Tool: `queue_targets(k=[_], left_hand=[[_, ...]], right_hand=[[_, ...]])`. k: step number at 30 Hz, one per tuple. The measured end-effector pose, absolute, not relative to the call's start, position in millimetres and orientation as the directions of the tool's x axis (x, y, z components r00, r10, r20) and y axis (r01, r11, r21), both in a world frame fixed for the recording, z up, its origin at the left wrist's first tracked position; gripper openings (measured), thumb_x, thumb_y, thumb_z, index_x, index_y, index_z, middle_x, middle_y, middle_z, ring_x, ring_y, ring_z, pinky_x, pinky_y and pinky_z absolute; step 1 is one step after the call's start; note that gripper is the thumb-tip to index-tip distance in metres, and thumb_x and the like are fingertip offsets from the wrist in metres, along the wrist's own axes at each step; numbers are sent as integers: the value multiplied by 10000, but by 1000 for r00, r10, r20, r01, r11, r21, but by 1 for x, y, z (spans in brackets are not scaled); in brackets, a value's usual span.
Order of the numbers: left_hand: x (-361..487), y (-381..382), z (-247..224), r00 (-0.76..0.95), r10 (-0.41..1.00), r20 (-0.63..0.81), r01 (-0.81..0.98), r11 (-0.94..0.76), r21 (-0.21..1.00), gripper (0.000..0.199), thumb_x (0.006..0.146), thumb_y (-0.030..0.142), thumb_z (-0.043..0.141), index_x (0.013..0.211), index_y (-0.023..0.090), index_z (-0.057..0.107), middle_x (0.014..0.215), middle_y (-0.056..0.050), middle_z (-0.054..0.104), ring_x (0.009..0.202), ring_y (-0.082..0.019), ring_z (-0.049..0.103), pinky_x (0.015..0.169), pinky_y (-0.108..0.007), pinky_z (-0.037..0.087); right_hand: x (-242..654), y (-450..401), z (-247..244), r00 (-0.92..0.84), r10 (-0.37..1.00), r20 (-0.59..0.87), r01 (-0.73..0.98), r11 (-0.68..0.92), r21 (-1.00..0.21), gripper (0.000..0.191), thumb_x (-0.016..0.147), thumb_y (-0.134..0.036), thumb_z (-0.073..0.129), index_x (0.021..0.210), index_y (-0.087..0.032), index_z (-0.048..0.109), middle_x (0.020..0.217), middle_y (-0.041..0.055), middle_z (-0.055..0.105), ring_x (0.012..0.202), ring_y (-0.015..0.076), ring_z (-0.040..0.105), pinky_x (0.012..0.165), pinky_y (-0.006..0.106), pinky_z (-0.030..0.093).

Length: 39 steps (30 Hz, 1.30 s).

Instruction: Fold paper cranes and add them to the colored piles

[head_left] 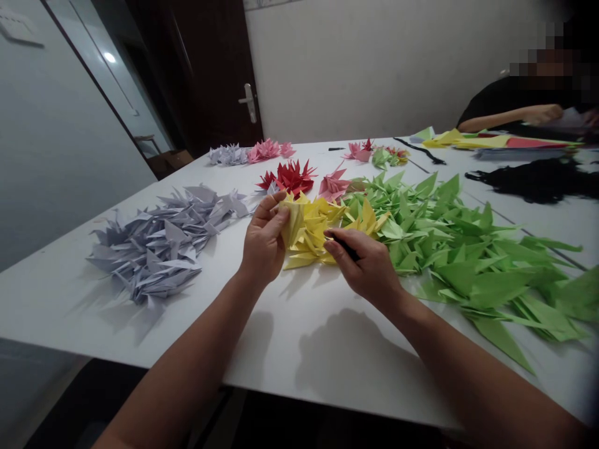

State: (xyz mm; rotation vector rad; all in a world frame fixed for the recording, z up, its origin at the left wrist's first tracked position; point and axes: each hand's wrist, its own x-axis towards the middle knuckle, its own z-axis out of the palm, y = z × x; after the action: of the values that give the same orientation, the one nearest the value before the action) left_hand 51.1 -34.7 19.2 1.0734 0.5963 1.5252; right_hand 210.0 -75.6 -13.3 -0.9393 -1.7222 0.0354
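Observation:
My left hand (264,237) grips the edge of a folded yellow paper piece (294,224), pinching it between thumb and fingers. That piece belongs to a loose bunch of pointed yellow origami shapes (311,240) on the white table (322,349). My right hand (360,265) holds a slim black stick (345,246) between its fingers, and the hand rests against the yellow bunch. The stick's tip is hidden among the paper. A large heap of green origami shapes (458,255) lies just right of my right hand, and a lavender-grey heap (159,243) lies left of my left hand.
Red (290,178) and pink (334,185) paper shapes lie beyond my hands, with smaller mixed clusters (253,151) farther on. At the far right, a co-worker's arm (510,115) reaches over coloured paper sheets (496,142). A black tangled heap (538,179) lies nearby.

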Motion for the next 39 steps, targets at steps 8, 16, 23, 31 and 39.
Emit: queue_targets(k=[8,16,23,31,39], left_hand=[[52,-34,17,152,988,5,-612,90,786,44,831,211,585,874,218,588,838,20,686,739,-105,645,674,-227,505],[59,-40,15,225,974,-12,-624,154,767,67,831,152,541,869,196,575,946,-5,703,804,-128,671,743,-264,529],[63,-45,19,302,947,-112,-627,286,725,138,852,98,439,879,171,553,818,-35,705,754,-140,695,703,-261,555],[66,-46,22,286,933,-219,-631,356,690,275,861,65,376,1036,128,578,851,-72,707,737,-139,697,738,-267,572],[73,-53,19,281,934,-221,-710,357,607,357,908,36,318,1202,121,503,799,-42,684,672,-110,686,634,-199,553]], right_hand=[[204,-84,-11,-99,562,821,506,739,-445,204,894,-250,542,1049,-198,664,945,78,726,866,198,681,771,334,550],[201,-96,-6,-130,551,824,415,785,-459,254,907,-237,505,1118,-208,642,990,71,725,857,184,689,744,315,562],[200,-89,-10,-112,592,798,450,746,-490,233,917,-244,500,1093,-189,643,1022,87,722,941,194,683,804,326,554],[199,-85,-13,-41,618,785,520,684,-512,209,888,-232,536,1089,-195,582,1051,97,706,951,191,676,816,323,549],[202,-82,-17,-78,599,797,602,665,-442,142,877,-233,524,1011,-193,553,979,90,711,845,191,689,715,299,545]])
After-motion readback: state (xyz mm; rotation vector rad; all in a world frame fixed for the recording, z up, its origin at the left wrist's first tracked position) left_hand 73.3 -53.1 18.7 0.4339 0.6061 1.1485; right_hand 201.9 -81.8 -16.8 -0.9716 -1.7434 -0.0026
